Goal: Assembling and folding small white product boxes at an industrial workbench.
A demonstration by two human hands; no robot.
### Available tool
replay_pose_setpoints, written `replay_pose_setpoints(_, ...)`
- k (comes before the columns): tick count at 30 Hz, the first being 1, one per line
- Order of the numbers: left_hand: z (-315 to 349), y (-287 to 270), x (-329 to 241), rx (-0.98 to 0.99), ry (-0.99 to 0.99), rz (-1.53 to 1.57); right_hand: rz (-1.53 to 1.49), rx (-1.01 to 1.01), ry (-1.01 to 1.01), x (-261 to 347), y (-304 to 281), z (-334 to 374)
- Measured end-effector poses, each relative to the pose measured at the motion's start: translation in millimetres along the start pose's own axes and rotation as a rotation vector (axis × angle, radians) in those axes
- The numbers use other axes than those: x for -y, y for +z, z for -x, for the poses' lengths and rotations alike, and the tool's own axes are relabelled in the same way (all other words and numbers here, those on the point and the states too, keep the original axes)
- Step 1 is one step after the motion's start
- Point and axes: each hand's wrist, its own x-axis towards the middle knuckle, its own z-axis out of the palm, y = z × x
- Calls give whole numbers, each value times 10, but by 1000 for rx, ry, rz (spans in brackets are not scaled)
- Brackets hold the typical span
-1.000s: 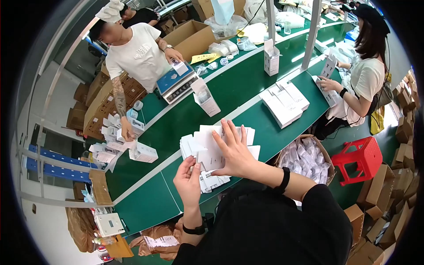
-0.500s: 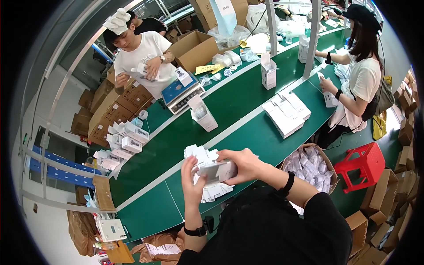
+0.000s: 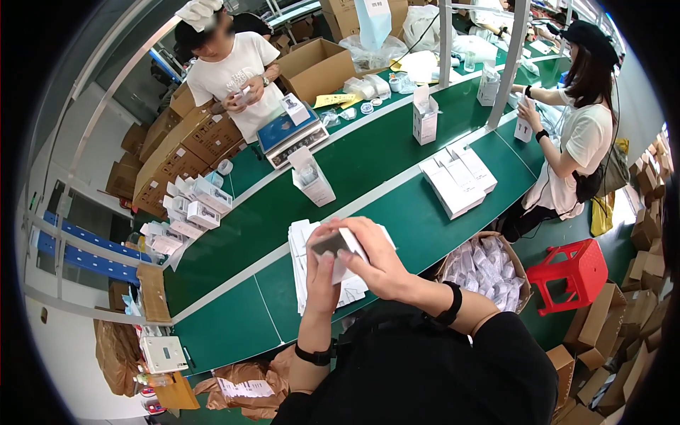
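Both my hands are wrapped round a small white carton (image 3: pixel 352 243) just above the green bench. One end of it faces me and looks hollow and grey inside. My left hand (image 3: pixel 322 280) grips its left side, thumb at the near edge. From the right, my right hand (image 3: pixel 379 262) closes over the other side, with its thumb by the same opening. Beneath my hands lies a pile of flat white cartons (image 3: pixel 300 265), partly covered by my fingers.
An open white box (image 3: pixel 315 185) stands on the conveyor belt ahead, another (image 3: pixel 425 120) farther right. Folded cartons (image 3: pixel 460 180) are stacked to my right, above a box of wrapped items (image 3: pixel 489 273). A blue scale (image 3: pixel 287 131) sits across the belt. Co-workers stand opposite and at right.
The carton has turned from lying sideways to showing its open end, and my right hand has come round it. The open box on the belt sits slightly farther left. Both co-workers' hands have shifted.
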Motion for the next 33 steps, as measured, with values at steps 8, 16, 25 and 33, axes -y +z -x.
replay_pose_setpoints(8, 47, 1, 192, -57, -199, -102, -74, -66, 103, -57, -39, 11)
replay_pose_setpoints(16, -48, 61, 241, 104, 4, -341, -249, -67, 271, -165, -165, -1)
replay_pose_setpoints(25, -46, 122, 221, 137, -154, -8, -182, -37, 281, -15, -223, -10)
replay_pose_setpoints(33, -40, 202, 218, 69, -190, -333, -65, -40, 327, -138, -238, -15)
